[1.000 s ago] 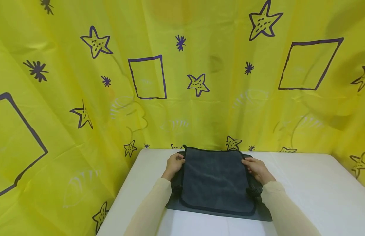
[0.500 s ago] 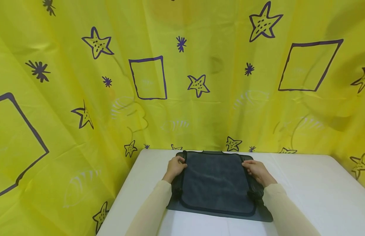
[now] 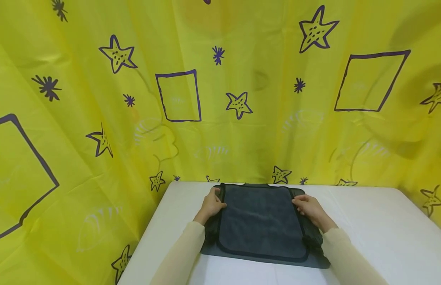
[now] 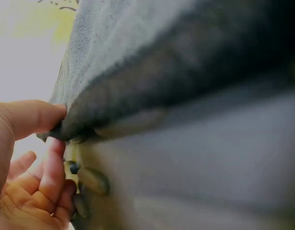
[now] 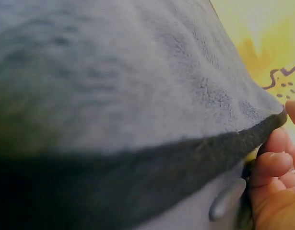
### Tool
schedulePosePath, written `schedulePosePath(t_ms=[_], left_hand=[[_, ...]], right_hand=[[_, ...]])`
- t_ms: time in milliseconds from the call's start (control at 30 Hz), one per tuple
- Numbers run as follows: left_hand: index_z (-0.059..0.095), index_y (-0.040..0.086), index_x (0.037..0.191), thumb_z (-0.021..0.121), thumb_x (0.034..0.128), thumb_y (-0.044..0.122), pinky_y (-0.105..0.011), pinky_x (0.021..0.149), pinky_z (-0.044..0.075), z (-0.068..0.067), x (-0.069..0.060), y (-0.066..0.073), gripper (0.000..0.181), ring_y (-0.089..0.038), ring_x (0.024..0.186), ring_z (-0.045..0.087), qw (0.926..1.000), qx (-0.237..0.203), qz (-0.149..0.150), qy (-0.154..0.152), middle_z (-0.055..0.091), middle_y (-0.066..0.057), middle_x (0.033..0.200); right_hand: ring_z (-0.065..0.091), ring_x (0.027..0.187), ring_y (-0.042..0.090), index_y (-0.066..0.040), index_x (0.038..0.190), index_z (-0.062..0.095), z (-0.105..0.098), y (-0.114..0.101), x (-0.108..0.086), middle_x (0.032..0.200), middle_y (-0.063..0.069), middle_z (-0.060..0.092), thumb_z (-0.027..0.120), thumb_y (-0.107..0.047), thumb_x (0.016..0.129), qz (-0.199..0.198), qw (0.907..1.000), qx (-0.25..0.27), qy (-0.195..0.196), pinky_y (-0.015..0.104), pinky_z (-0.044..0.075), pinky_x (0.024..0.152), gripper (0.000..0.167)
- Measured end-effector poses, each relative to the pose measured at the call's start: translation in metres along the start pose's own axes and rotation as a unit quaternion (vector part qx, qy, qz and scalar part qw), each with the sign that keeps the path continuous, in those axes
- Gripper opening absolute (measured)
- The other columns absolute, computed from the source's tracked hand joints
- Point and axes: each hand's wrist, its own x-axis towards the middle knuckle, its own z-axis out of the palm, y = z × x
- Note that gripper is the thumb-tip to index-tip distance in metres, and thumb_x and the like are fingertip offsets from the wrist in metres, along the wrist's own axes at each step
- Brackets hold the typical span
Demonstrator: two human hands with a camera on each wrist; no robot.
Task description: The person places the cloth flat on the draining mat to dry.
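Note:
A dark grey plush cloth [image 3: 261, 221] with a black bound edge lies over a larger dark panel [image 3: 238, 254] on the table. My left hand [image 3: 211, 204] pinches the cloth's left border near the far corner; the left wrist view shows thumb and forefinger on the dark edging [image 4: 118, 91]. On the opposite side, my right hand [image 3: 310, 208] pinches the right border, and its grip appears at the side of the right wrist view by the edging [image 5: 195, 158]. Small oval pieces [image 5: 228, 199] show beneath the border; their kind is unclear.
Bunched black material [image 3: 310, 241] sits at the panel's right side, with more at the left. A white table [image 3: 377, 225] carries everything. Yellow curtains [image 3: 263, 138] printed with stars hang behind and to the left.
The cloth's far edge has come down, and the panel's far edge now shows behind it. Both hands have slid slightly nearer along the borders, still pinching.

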Motion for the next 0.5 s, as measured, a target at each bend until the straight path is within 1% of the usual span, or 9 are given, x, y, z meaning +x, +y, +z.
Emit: schedulePosePath(t_ms=[100,200,267,300,400,500], left_hand=[[0.048,0.003,0.141,0.078,0.0875,0.012,-0.032,0.068,0.048,-0.003,-0.006,0.001,0.063,-0.015,0.069,0.057,0.9996,0.016,0.019,-0.015,0.063,-0.005,0.079],[0.052,0.005,0.139,0.077,0.0888,0.014,-0.032,0.067,0.049,-0.005,-0.016,0.003,0.057,-0.015,0.068,0.057,0.9982,0.031,0.043,-0.028,0.063,-0.004,0.078],[0.054,0.006,0.136,0.077,0.0889,0.014,-0.031,0.065,0.048,-0.007,-0.024,0.006,0.053,-0.013,0.066,0.057,0.9969,0.041,0.057,-0.035,0.064,-0.003,0.076],[0.055,0.007,0.135,0.077,0.0889,0.014,-0.03,0.063,0.048,-0.008,-0.028,0.007,0.052,-0.013,0.065,0.057,0.9963,0.044,0.063,-0.039,0.064,-0.002,0.074],[0.057,0.008,0.13,0.077,0.0893,0.015,-0.028,0.061,0.046,-0.012,-0.04,0.01,0.045,-0.011,0.062,0.056,0.995,0.047,0.069,-0.055,0.062,0.001,0.071],[0.06,0.009,0.115,0.077,0.089,0.014,-0.027,0.057,0.044,-0.017,-0.051,0.011,0.032,-0.011,0.06,0.054,0.9943,0.036,0.071,-0.071,0.06,0.002,0.067]], right_hand=[[0.054,0.079,0.017,0.008,0.119,0.053,0.0,-0.003,-0.009,0.091,0.006,0.057,0.058,-0.02,0.103,-0.014,0.9984,-0.054,-0.006,0.03,0.047,0.067,0.032],[0.054,0.078,0.019,0.005,0.114,0.053,0.001,-0.005,-0.022,0.089,0.007,0.058,0.061,-0.019,0.101,-0.036,0.9935,-0.106,-0.021,0.031,0.045,0.068,0.029],[0.054,0.076,0.019,0.004,0.111,0.052,0.001,-0.005,-0.031,0.086,0.007,0.057,0.063,-0.018,0.1,-0.057,0.9893,-0.13,-0.036,0.032,0.045,0.067,0.027],[0.053,0.075,0.02,0.004,0.11,0.051,0.0,-0.005,-0.036,0.084,0.007,0.056,0.064,-0.017,0.099,-0.066,0.9874,-0.137,-0.043,0.032,0.044,0.066,0.027],[0.051,0.068,0.018,0.001,0.108,0.049,-0.001,-0.002,-0.051,0.078,0.004,0.052,0.066,-0.017,0.097,-0.08,0.9846,-0.143,-0.061,0.031,0.042,0.062,0.027],[0.048,0.063,0.015,0.0,0.107,0.048,-0.003,0.003,-0.062,0.072,0.001,0.048,0.067,-0.017,0.097,-0.095,0.9825,-0.132,-0.091,0.028,0.041,0.058,0.028]])
